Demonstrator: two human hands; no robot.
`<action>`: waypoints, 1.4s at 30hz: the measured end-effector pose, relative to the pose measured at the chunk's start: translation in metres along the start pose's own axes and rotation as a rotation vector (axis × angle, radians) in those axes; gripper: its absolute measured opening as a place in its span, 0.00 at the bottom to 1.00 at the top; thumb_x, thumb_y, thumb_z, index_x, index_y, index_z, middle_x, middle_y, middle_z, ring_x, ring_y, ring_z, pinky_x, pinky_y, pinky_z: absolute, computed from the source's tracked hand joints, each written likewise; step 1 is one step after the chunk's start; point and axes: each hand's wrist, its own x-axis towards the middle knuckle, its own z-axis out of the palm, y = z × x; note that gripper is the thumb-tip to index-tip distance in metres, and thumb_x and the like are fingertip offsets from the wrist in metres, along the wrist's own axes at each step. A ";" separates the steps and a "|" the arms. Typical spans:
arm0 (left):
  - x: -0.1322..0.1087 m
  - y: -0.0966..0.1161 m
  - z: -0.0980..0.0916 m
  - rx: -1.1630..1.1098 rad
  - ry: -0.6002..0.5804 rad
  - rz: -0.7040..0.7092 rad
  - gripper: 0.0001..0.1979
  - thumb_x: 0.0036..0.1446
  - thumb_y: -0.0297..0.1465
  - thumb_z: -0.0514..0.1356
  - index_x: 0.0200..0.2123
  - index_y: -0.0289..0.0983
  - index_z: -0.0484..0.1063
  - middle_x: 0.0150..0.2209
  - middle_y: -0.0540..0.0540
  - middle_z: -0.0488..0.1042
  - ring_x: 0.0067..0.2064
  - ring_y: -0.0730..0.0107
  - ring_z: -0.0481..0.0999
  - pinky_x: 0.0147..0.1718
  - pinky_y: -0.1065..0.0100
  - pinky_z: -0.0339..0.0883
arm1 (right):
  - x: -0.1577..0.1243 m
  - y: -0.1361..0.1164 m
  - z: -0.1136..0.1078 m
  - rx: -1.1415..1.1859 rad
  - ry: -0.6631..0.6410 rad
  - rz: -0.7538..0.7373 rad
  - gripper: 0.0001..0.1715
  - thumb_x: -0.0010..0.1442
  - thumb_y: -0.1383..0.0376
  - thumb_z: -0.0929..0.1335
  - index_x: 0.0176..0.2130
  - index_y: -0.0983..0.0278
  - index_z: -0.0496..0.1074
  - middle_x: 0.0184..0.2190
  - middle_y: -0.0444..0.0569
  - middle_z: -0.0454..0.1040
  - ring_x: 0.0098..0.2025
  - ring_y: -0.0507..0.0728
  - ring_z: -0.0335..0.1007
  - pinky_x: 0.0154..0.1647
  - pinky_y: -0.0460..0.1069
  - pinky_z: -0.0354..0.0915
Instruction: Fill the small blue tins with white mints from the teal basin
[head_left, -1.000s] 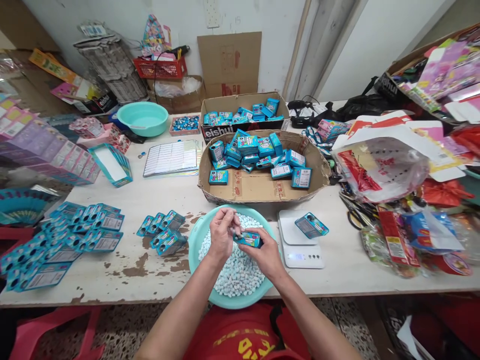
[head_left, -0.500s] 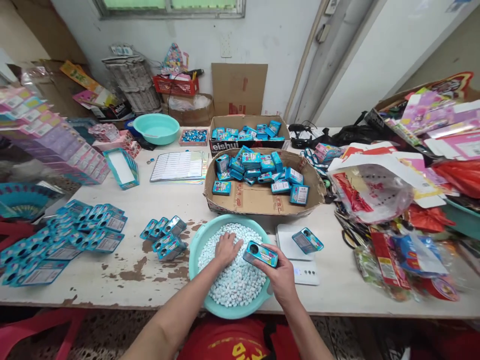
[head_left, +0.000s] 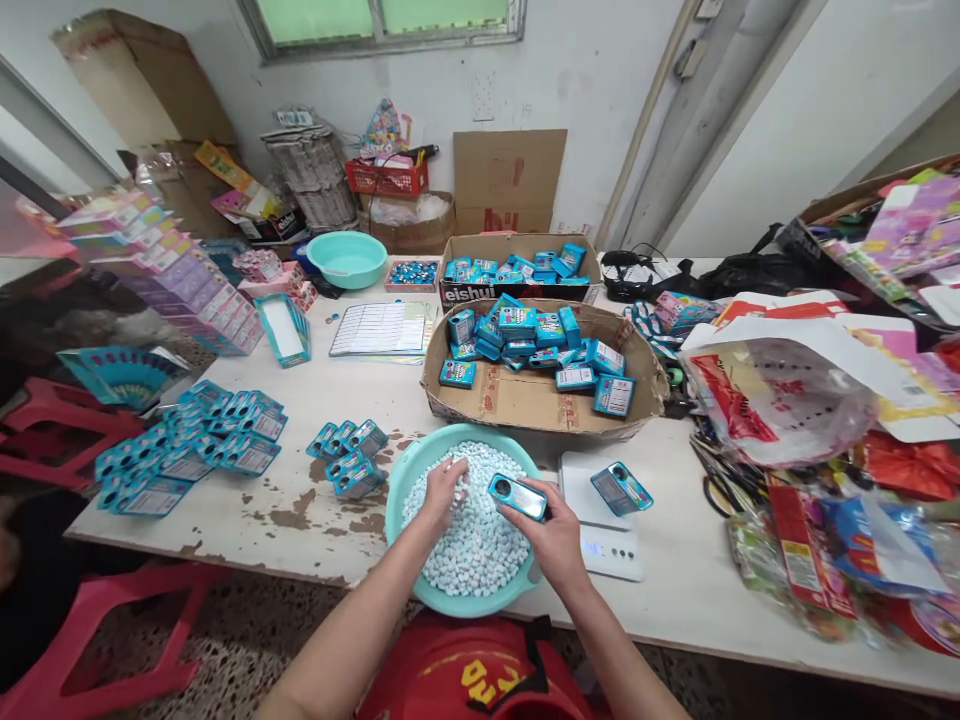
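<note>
My left hand (head_left: 442,494) is over the turquoise basin (head_left: 397,500), its fingers curled around a few small white candies (head_left: 476,550) from the heap inside. In my right hand (head_left: 559,532) is a small blue candy tin (head_left: 519,498), held tilted above the basin's right side. A dark round hole shows at the left end of its top. Right of the basin, another blue tin (head_left: 621,488) rests on a white digital scale (head_left: 611,552), whose display is lit. Several blue tins (head_left: 349,458) with holes in their tops stand to the left of the basin.
A larger group of blue tins (head_left: 187,450) covers the table's left side. Behind the basin, a cardboard box (head_left: 517,400) holds loose tins. Scissors (head_left: 720,490) and plastic packaging (head_left: 787,400) crowd the right. A turquoise bowl (head_left: 346,262) sits at the back.
My left hand has gone from lying spread on the candies to curled fingers gathering some. The tin in my right hand has turned slightly. The view has shifted left.
</note>
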 end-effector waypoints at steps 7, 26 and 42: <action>-0.027 0.059 0.020 -0.559 -0.001 0.084 0.15 0.45 0.41 0.63 0.26 0.36 0.63 0.23 0.54 0.68 0.17 0.80 0.64 0.16 0.75 0.54 | 0.005 0.003 0.016 -0.125 -0.168 -0.076 0.16 0.46 0.64 0.74 0.38 0.60 0.74 0.37 0.49 0.74 0.43 0.62 0.70 0.46 0.56 0.65; -0.026 0.056 0.040 -0.543 0.150 0.122 0.16 0.43 0.39 0.65 0.23 0.36 0.62 0.19 0.55 0.65 0.18 0.77 0.66 0.19 0.73 0.60 | 0.025 0.000 0.013 -0.206 -0.315 -0.101 0.16 0.46 0.65 0.73 0.38 0.60 0.74 0.37 0.47 0.74 0.43 0.62 0.70 0.45 0.55 0.65; -0.012 0.066 0.034 -0.465 0.153 0.149 0.15 0.45 0.38 0.65 0.30 0.37 0.65 0.16 0.56 0.66 0.19 0.78 0.65 0.22 0.75 0.58 | 0.030 -0.002 0.028 -0.103 -0.238 -0.046 0.16 0.48 0.62 0.73 0.39 0.60 0.73 0.37 0.48 0.73 0.43 0.61 0.69 0.45 0.55 0.64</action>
